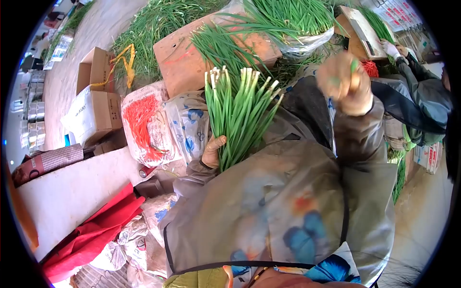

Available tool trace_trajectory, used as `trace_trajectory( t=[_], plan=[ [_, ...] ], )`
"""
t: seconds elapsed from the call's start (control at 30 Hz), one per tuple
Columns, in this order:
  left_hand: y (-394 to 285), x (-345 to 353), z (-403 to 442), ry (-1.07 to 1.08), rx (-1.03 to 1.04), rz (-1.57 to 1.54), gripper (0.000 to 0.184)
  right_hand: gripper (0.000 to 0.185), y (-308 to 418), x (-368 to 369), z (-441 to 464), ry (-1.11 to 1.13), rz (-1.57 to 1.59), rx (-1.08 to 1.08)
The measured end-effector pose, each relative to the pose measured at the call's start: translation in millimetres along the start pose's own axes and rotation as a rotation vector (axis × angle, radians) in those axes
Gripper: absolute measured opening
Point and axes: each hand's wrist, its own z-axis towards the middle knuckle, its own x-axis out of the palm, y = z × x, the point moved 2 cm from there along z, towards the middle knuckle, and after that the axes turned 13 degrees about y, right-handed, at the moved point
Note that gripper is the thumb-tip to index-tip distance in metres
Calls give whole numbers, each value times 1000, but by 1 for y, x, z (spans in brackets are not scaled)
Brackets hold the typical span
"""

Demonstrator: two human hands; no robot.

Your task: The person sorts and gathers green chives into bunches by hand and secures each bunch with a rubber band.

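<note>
A bunch of garlic chives [240, 113] stands in front of my chest, pale cut ends up and green leaves fanning down. My left hand [212, 151] is closed around its lower left side; some of its fingers are hidden behind the leaves. Raised to the right, apart from the bunch, is my right hand [345, 84]. It is blurred, but its fingers look curled together, with a small green bit showing at them that I cannot make out. More chives [223, 48] lie on the brown board [175, 55] just beyond the bunch.
A pile of chives [293, 19] sits in clear plastic at the back. Red ties [144, 127] lie on a white sack at left, beside an open cardboard box [103, 110]. Red cloth [96, 225] drapes near a white board [72, 192]. A co-worker [420, 91] handles chives at right.
</note>
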Motion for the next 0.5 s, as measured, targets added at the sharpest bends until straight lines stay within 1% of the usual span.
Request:
trace_trajectory(
  t=[0.03, 0.07, 0.1, 0.13, 0.2, 0.3, 0.33, 0.4, 0.43, 0.47, 0.5],
  plan=[
    [-1, -1, -2, -8, -15, -15, 66, 21, 2, -17, -14, -185, -69, 51],
    [-1, -4, -3, -17, -30, -29, 64, 23, 5, -31, -30, -486, -454, 391],
    [-1, -12, -4, -31, -44, -15, 61, 26, -17, -40, -45, -478, -997, 700],
    [1, -15, -4, -27, -46, -11, 61, 29, -41, -46, -56, -444, -1676, 920],
    [2, -17, -3, -29, 2, 34, 62, 31, -38, -13, -23, -397, -1179, 555],
    [-2, 1, -4, -36, -33, 5, 64, 27, -51, 16, 17, -113, -1421, 273],
    [-4, 5, -5, -34, -58, 0, 65, 20, -71, 13, 19, -51, -1517, 244],
    [2, -10, -4, 1, -29, 25, 64, 11, -87, 1, 21, 38, -1517, 270],
    [3, -13, -3, 34, 8, 37, 64, 7, -88, -12, 21, -39, -1312, 373],
    [4, -15, -3, 35, 13, 35, 64, 9, -86, -23, 15, -205, -1097, 301],
    [5, -15, -3, 36, 12, 23, 63, 10, -89, -40, 4, -399, -1007, 274]
  ],
)
